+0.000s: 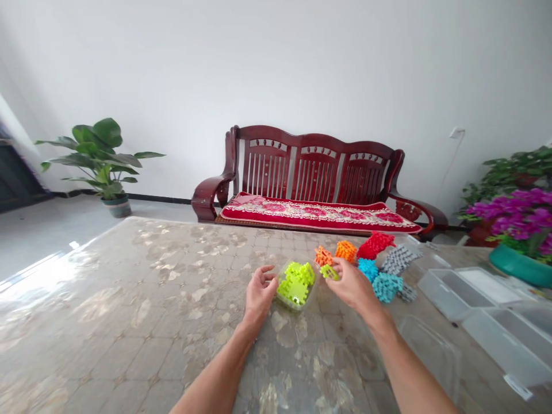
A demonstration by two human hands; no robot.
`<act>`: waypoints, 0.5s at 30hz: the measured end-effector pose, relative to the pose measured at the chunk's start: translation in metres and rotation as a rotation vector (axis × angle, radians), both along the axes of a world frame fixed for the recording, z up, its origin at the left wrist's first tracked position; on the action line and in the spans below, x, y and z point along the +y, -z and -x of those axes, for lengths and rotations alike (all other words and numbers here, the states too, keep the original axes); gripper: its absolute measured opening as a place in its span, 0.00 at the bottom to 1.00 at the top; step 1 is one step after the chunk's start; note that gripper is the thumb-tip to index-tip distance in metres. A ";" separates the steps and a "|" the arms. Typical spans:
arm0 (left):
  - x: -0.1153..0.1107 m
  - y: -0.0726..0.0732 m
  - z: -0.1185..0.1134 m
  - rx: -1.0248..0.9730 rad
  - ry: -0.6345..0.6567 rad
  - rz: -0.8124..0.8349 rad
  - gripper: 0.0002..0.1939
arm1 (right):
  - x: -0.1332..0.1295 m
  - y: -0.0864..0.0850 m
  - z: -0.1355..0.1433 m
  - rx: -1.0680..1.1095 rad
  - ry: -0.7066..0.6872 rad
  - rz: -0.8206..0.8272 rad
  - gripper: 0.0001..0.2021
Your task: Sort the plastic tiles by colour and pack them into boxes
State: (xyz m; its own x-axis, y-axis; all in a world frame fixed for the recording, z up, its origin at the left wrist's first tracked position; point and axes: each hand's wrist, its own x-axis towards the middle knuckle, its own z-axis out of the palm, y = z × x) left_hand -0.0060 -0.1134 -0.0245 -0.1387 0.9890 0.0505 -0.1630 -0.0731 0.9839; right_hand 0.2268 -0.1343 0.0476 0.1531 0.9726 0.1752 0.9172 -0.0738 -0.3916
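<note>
A clear plastic container [297,306] on the table holds several lime-green interlocking blocks [296,282]. My left hand [260,292] is at its left side, fingers loosely curved and apart, the fingertips at or very near the rim. Between the thumb and fingers of my right hand [348,282] is a lime-green block [329,272], just off the container's right side. Beyond that hand lie groups of joined blocks: coral-orange [323,256], orange [345,250], red [375,245], blue [368,268], teal [387,287] and grey [400,260].
Translucent plastic bins [509,339] stand on the right of the patterned tablecloth [172,305], near a clear lid [431,351]. Purple flowers in a green pot [520,264] are at the right edge. Behind the table are a wooden bench [314,167] and a leafy potted plant [107,155].
</note>
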 end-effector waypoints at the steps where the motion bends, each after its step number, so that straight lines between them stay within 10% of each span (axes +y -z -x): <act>1: 0.000 0.000 0.000 0.005 0.008 0.003 0.23 | 0.002 -0.007 0.008 -0.002 -0.033 -0.022 0.26; 15: 0.000 -0.005 0.000 -0.006 0.100 0.051 0.27 | 0.014 -0.001 0.040 -0.121 -0.388 -0.036 0.14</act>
State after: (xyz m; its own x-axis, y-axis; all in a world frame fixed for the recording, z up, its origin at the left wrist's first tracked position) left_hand -0.0061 -0.1131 -0.0192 -0.0396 0.9992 -0.0004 -0.1731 -0.0064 0.9849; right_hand 0.1873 -0.1206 0.0482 -0.2484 0.9468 0.2046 0.9137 0.2991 -0.2750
